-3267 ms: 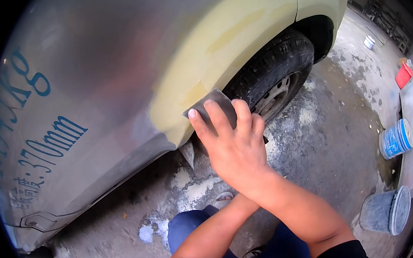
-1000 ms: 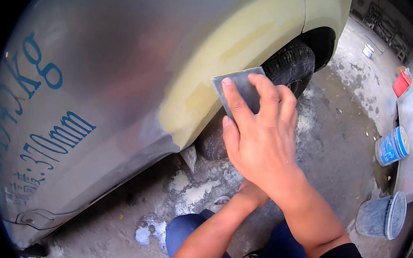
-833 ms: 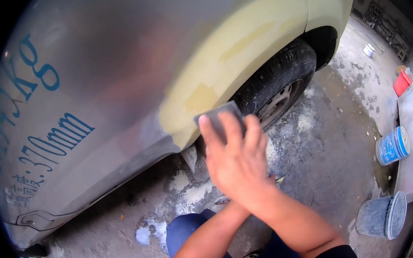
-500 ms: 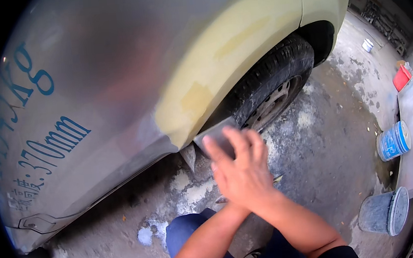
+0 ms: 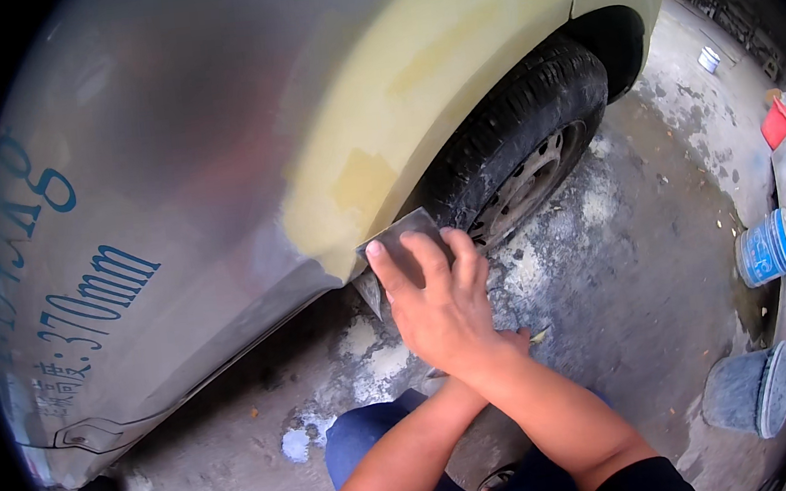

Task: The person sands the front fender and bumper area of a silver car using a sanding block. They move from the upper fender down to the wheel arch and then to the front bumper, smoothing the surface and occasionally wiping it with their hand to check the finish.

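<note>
Two forearms come up from the lower edge over blue trouser knees (image 5: 374,437) and cross. The right hand (image 5: 442,312) lies on top. The left hand is hidden beneath its wrist, so I cannot tell how its fingers stand.

One grey sanding sheet (image 5: 402,240) is pinned under the right hand's fingers (image 5: 428,261), which are spread flat over it and press it to the lower lip of the car's body panel (image 5: 215,168). That is just where the yellowish filler patch (image 5: 415,82) ends, beside the tyre (image 5: 514,130).

A second ago the same sheet was higher and further right, up by the wheel arch. It has since come down and left in steps to the bottom edge. This reads as a downward rubbing stroke along the patch, and I judge the smoothing to be mid-way rather than finished.

Beyond the hand there is one tyre on one holed steel wheel (image 5: 529,185). The concrete floor (image 5: 622,261) under it is dusted with pale powder. Four containers stand to the right:
- one grey bucket (image 5: 748,391)
- one blue-and-white tub (image 5: 767,247)
- one red box (image 5: 777,123)
- one small white pot (image 5: 708,59), the farthest

The grey part of the panel carries blue lettering (image 5: 86,303).
</note>
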Available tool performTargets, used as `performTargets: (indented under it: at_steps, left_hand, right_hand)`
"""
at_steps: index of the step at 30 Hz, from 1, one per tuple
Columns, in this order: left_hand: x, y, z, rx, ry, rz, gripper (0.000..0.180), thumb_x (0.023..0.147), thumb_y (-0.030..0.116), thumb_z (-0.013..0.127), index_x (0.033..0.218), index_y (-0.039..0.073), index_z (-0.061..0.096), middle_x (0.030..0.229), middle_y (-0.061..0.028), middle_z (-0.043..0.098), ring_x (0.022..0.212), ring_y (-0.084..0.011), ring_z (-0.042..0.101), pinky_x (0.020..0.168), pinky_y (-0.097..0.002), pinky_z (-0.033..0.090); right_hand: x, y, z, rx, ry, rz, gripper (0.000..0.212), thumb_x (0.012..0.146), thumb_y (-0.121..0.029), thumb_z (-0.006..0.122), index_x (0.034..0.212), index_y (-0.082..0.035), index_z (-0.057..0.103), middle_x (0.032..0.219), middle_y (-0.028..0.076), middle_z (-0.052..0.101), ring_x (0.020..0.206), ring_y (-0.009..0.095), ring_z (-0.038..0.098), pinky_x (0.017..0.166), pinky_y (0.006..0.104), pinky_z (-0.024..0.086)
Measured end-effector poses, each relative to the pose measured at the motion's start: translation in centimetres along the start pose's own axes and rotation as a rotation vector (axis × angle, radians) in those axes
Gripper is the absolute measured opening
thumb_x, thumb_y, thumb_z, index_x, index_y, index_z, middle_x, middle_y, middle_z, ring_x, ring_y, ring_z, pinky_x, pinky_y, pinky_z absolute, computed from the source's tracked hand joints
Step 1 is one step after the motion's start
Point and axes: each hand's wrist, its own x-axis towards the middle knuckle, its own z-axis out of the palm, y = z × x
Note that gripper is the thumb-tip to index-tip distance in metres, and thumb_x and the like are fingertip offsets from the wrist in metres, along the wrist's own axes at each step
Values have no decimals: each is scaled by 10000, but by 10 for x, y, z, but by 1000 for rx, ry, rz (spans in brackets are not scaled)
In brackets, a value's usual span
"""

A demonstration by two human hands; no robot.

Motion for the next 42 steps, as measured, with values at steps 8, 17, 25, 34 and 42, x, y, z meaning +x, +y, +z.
performTargets:
  at_steps: [8,17,25,34,42]
  left_hand:
    - [6,3,1,9,-16,-3,320,911,156,543,1205,37,586,1043,-252,668,1001,-434,632,885,-505,495]
    - [7,6,5,6,-34,8,314,908,153,547,1196,36,590,1026,-255,673,988,-441,635,879,-507,496]
    - [7,2,6,4,-63,11,309,904,151,551,1188,36,593,1011,-258,676,977,-447,637,873,-510,496]
    - [8,-4,-34,-225,232,1,281,883,97,539,1147,22,602,970,-278,669,935,-433,653,826,-527,499]
    - [12,-2,-42,-753,323,44,187,933,79,574,1103,1,572,904,-158,693,829,-245,667,756,-354,503]
  right_hand:
    - [1,12,-36,84,-70,59,542,802,-153,683,1334,-209,595,1358,141,386,1204,430,350,977,569,361]
    - [20,12,-31,32,-8,40,625,784,-182,707,1380,-197,518,1345,109,393,1155,423,395,861,551,416]
    - [-11,14,-18,90,-107,45,537,793,-164,699,1320,-187,601,1355,126,390,1193,425,369,928,551,390]
    - [-45,89,-130,172,-1,380,476,889,-111,586,1364,-81,572,1301,176,470,1185,363,460,1039,455,377]
    - [-89,111,-155,297,34,557,409,966,-145,554,1357,-26,562,1302,185,512,1163,297,542,1003,368,430]
